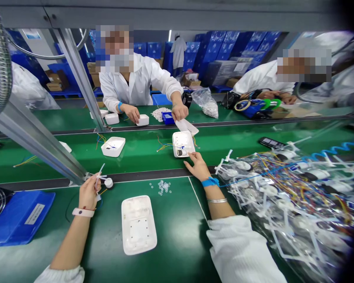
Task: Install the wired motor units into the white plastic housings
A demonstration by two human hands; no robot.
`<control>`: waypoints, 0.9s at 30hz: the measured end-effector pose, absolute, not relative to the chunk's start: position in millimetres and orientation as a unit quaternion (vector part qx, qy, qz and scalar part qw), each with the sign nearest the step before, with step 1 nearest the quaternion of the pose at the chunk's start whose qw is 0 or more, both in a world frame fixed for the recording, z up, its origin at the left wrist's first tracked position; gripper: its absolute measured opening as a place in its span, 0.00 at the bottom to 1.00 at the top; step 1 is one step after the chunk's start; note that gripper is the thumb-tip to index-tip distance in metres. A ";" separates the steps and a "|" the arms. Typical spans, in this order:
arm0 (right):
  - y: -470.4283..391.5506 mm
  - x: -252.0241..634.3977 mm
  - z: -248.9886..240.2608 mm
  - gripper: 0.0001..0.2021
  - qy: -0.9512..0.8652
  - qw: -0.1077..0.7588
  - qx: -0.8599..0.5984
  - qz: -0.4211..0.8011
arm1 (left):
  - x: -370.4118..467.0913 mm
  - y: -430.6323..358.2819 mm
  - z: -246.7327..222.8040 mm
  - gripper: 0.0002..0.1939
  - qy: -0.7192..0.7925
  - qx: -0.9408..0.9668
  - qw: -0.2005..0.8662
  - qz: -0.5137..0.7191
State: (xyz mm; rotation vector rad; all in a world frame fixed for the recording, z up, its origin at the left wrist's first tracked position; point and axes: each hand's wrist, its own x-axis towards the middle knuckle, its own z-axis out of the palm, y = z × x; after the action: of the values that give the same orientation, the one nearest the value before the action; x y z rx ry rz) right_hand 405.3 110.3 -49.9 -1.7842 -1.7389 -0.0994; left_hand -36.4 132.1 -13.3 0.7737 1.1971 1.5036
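My left hand is closed on a small white part with thin white arms; a round white piece and coloured wires hang beside it. Out over the green belt, my right hand has its fingers apart, fingertips at the lower edge of a white housing with wires and a small cylindrical part inside. Between my arms an open white tray lies on the green table. Small clear rings are scattered above it.
Bagged wired parts heap up at the right. Another white housing sits on the belt. At the left are a metal post and a blue folder. Across the belt, a person's hand is near a blue box.
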 end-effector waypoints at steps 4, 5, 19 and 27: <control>110.3 411.4 -49.2 0.19 -0.645 0.330 -0.689 -0.025 | -37.0 131.5 -13.3 0.17 0.497 0.320 0.512 0.623; 110.5 413.1 -49.2 0.17 -0.639 0.329 -0.695 -0.022 | -37.1 131.4 -13.4 0.17 0.497 0.323 0.511 0.622; 118.4 421.5 -50.6 0.17 -0.625 0.369 -0.688 -0.007 | -36.8 131.0 -13.0 0.18 0.501 0.327 0.510 0.618; 127.4 415.0 -52.8 0.14 -0.623 0.413 -0.664 0.024 | -37.4 131.3 -14.9 0.20 0.496 0.344 0.501 0.620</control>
State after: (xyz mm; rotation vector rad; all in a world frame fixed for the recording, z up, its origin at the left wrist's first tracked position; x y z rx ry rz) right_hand 415.0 127.4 -52.8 -1.6709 -1.5659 0.0597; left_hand -37.4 131.3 -14.9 0.8326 1.1984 1.4998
